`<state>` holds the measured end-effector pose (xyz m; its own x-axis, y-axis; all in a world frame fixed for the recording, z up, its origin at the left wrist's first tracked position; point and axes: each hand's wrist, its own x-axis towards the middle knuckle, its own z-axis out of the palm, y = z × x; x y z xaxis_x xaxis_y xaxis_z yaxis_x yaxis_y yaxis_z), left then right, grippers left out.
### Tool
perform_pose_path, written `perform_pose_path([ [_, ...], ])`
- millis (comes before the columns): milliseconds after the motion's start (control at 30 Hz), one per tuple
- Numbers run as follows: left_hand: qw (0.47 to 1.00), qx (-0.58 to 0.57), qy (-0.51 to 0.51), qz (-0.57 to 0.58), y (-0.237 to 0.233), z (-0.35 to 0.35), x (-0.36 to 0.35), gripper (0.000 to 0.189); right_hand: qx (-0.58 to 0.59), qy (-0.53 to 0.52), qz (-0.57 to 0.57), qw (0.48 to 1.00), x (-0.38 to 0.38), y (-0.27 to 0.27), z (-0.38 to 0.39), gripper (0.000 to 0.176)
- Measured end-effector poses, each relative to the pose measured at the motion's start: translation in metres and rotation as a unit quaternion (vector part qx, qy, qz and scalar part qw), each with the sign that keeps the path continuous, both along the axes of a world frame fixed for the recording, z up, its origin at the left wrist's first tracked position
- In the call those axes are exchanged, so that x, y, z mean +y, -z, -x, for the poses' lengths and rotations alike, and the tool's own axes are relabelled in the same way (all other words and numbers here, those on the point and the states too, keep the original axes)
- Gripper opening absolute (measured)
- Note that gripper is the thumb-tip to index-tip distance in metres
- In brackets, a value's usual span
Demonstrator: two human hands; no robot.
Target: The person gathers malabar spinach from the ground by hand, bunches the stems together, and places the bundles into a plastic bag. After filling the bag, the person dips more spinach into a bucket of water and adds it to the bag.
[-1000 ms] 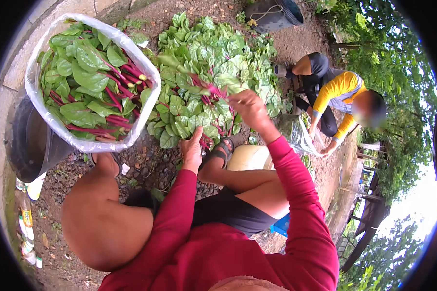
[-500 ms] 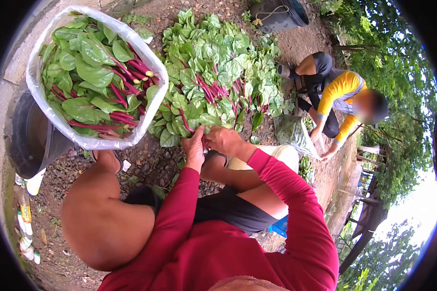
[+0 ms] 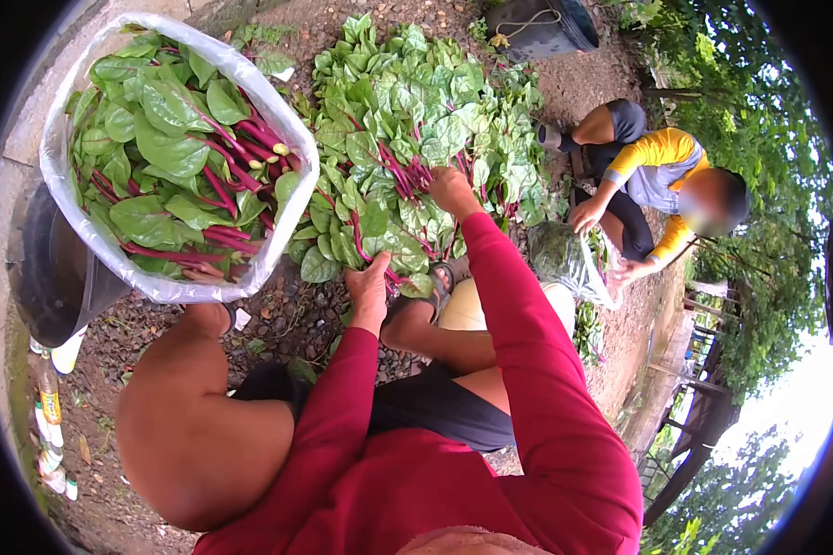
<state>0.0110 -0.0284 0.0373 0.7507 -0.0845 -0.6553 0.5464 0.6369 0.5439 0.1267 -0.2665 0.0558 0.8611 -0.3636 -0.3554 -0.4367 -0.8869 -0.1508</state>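
Note:
My left hand is closed around the purple-red stems of a few Malabar spinach sprigs, their leaves pointing away over the near edge of the pile. Farther out, my right hand is at the stem ends in the middle of the big leafy heap, its fingers closed on them and partly hidden. To the left stands a container lined with a clear plastic bag, filled with Malabar spinach, with most cut stems facing right.
A dark bucket is beside the lined container. At right, a person in yellow sleeves handles a clear plastic bag of greens. A pale rounded container is by my foot. Another black bucket lies at the back; bottles line the left.
My right hand has left my left hand and moved out to the stems in the heap. My left hand stays low with its sprigs. The other person's hands have shifted on the plastic bag.

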Motion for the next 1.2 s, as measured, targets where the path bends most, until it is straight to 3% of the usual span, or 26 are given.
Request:
perform_pose_path([
  [233,1.0,0.004,0.011,0.006,0.001,-0.002,0.003,0.042,0.055,-0.034,-0.002,0.998,-0.001,0.004,-0.01,0.03],
  [467,0.999,-0.01,0.012,0.033,-0.004,-0.003,0.004,0.042,-0.01,-0.084,-0.124,0.989,-0.023,-0.078,-0.007,0.031],
  [500,0.999,-0.018,0.01,0.036,0.002,-0.002,0.002,0.042,0.007,-0.008,-0.169,0.986,-0.017,-0.1,-0.005,0.029],
  [600,0.999,-0.021,0.01,0.034,-0.005,-0.003,0.001,0.042,0.005,0.052,-0.195,0.979,0.004,-0.167,0.008,0.026],
  [700,0.999,-0.016,0.007,0.037,-0.007,-0.002,0.0,0.043,0.034,0.126,-0.279,0.951,0.006,-0.189,0.025,0.03],
  [800,0.998,-0.03,0.009,0.056,-0.003,0.001,-0.002,0.044,0.012,0.135,-0.307,0.942,0.032,-0.193,0.045,0.027],
  [867,0.998,-0.034,0.007,0.044,-0.001,0.002,-0.003,0.045,-0.049,0.051,-0.31,0.948,0.048,-0.158,0.066,0.024],
  [933,0.999,-0.033,0.01,0.04,0.0,0.003,-0.002,0.045,0.008,-0.061,-0.229,0.971,0.076,-0.131,0.084,0.026],
  [1000,0.998,-0.027,0.014,0.048,0.001,0.003,-0.002,0.046,0.008,-0.279,-0.145,0.949,0.091,-0.104,0.107,0.03],
  [1033,0.997,-0.034,0.012,0.061,0.001,0.004,-0.003,0.046,0.063,-0.257,-0.101,0.959,0.096,-0.083,0.118,0.028],
  [1200,0.998,0.003,0.037,0.053,0.022,0.012,-0.008,0.049,0.102,-0.245,-0.132,0.955,0.118,-0.103,0.113,0.028],
])
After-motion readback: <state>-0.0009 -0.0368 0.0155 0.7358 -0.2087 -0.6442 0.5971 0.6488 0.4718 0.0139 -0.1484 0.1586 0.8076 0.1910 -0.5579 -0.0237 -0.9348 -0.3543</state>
